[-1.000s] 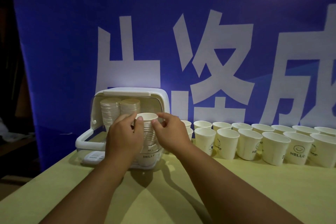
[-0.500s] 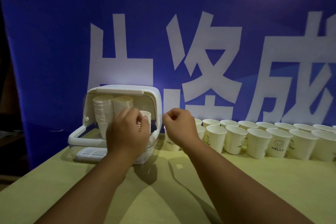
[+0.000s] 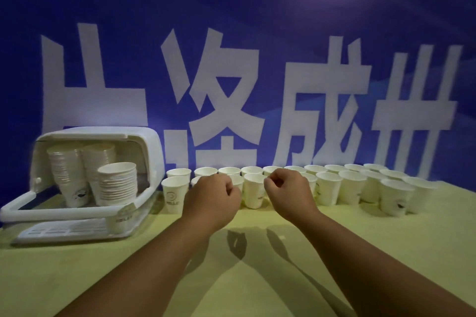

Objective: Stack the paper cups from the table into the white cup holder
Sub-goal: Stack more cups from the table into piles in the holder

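Between cups: reaching for the next one

Both hands, left hand (image 3: 213, 194) and right hand (image 3: 288, 192), hover loosely curled and empty either side of a paper cup (image 3: 253, 189) in the table row (1 second ago they were seating one at the white cup holder (image 3: 144, 152)); next, pinch this cup.

Left hand (image 3: 211, 197) and right hand (image 3: 288, 194) hide parts of the paper cups (image 3: 253, 193) behind them; curled fingers, so can't tell if either grips anything. Cup holder (image 3: 144, 147) cut off at left edge. Cup print too small and blurry to read.
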